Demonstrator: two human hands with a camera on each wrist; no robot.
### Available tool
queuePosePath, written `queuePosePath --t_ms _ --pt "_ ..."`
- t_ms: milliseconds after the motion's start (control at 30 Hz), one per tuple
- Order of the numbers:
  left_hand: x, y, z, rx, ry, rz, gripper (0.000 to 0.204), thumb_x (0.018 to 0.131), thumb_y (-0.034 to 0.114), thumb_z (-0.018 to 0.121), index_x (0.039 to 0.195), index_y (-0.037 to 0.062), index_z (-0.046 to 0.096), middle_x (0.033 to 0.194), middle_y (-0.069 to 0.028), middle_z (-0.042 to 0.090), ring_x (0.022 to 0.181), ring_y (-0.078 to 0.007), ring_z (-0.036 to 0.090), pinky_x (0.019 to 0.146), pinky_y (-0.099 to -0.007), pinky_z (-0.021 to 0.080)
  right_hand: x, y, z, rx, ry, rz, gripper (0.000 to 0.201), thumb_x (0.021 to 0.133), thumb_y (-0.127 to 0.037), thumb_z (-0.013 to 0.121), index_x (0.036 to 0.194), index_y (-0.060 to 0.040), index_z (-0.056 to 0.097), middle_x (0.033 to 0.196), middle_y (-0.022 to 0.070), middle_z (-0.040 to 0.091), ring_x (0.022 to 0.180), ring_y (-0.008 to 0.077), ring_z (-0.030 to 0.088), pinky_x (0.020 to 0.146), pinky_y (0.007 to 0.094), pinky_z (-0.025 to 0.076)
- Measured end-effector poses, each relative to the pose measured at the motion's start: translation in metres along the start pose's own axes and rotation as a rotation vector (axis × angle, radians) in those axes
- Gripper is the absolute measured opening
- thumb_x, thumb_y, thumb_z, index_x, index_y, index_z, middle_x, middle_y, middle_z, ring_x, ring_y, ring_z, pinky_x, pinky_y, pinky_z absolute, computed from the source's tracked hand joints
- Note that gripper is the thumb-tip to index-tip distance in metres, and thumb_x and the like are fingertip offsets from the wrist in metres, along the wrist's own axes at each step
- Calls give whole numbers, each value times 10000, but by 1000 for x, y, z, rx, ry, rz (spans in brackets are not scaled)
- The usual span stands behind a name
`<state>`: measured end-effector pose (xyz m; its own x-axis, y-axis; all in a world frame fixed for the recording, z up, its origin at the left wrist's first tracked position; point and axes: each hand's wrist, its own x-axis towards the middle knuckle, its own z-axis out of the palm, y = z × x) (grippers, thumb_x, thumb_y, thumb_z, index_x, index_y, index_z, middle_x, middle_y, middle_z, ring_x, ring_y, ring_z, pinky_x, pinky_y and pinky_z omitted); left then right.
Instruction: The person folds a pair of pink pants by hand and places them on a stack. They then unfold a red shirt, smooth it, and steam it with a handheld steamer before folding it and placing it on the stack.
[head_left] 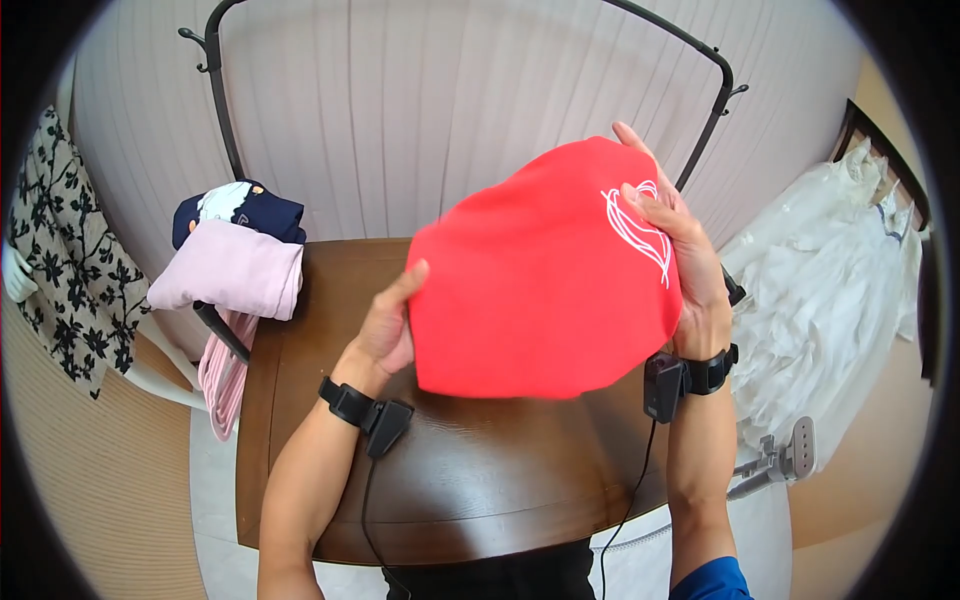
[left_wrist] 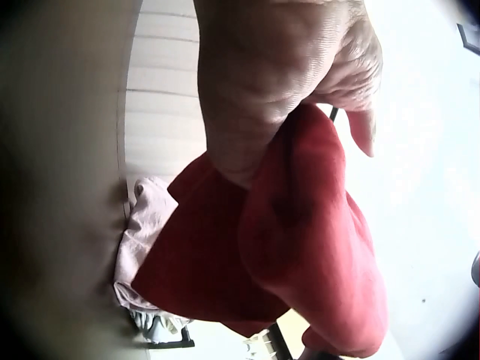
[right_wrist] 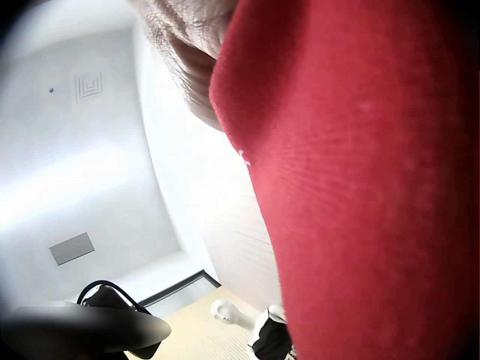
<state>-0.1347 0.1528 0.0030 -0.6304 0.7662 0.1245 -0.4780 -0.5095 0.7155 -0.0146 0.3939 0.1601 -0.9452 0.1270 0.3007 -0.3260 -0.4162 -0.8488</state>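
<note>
A folded red garment (head_left: pixel 530 280) with a white line print near its upper right side is held up above the brown table. My left hand (head_left: pixel 385 320) grips its left edge, thumb on the front and fingers hidden behind. At the upper right, my right hand (head_left: pixel 675 235) holds the other side, its thumb lying by the print. In the left wrist view, folds of the red cloth (left_wrist: pixel 315 247) hang out from under the left palm. Red cloth (right_wrist: pixel 360 180) fills much of the right wrist view, with part of the hand at the top.
The brown table (head_left: pixel 300 420) lies beneath. A folded pink garment (head_left: pixel 230 265) and a navy one (head_left: pixel 285 215) sit at its far left corner. Behind stands a black rack frame (head_left: pixel 220 100). White dresses (head_left: pixel 810 300) hang at right, a floral garment (head_left: pixel 75 250) at left.
</note>
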Motion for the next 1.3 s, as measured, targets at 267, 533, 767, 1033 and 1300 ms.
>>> queuePosePath --t_ms 267,533,767,1033,1300 --pt "4 32 3 -34 143 229 429 1026 326 612 1312 7 592 1316 -103 644 1196 -180 623 1032 -344 502 -14 11 -15 -315 12 -35 787 921 -18 683 1585 -18 259 1153 101 682 991 114 699 921 290 575" --pt "-17 75 21 602 229 286 387 1027 293 630 1230 -36 649 1167 -91 713 1058 -128 668 940 -284 523 -34 35 -56 -560 56 -1 792 864 -58 763 1542 14 360 1066 29 727 991 90 671 1000 277 480" --pt "-19 80 31 845 274 237 331 1011 217 640 1202 -52 672 1141 -85 724 1035 -137 671 950 -285 508 -39 46 -64 -481 98 160 701 872 -17 744 1499 16 430 1122 43 730 1003 92 677 1007 280 486" --pt "-23 111 43 933 243 192 324 865 139 784 1132 -31 715 1058 -73 742 1019 -124 655 950 -305 501 -28 35 -57 -504 19 127 529 873 -65 753 1372 -16 588 1082 40 735 937 87 681 944 269 510" --pt "-138 46 24 1028 26 -663 273 814 121 845 1030 -11 744 1028 -38 755 939 -82 651 931 -274 506 -115 49 -92 -864 -726 608 499 850 -146 818 1324 -112 666 1175 23 711 1026 113 598 898 292 472"
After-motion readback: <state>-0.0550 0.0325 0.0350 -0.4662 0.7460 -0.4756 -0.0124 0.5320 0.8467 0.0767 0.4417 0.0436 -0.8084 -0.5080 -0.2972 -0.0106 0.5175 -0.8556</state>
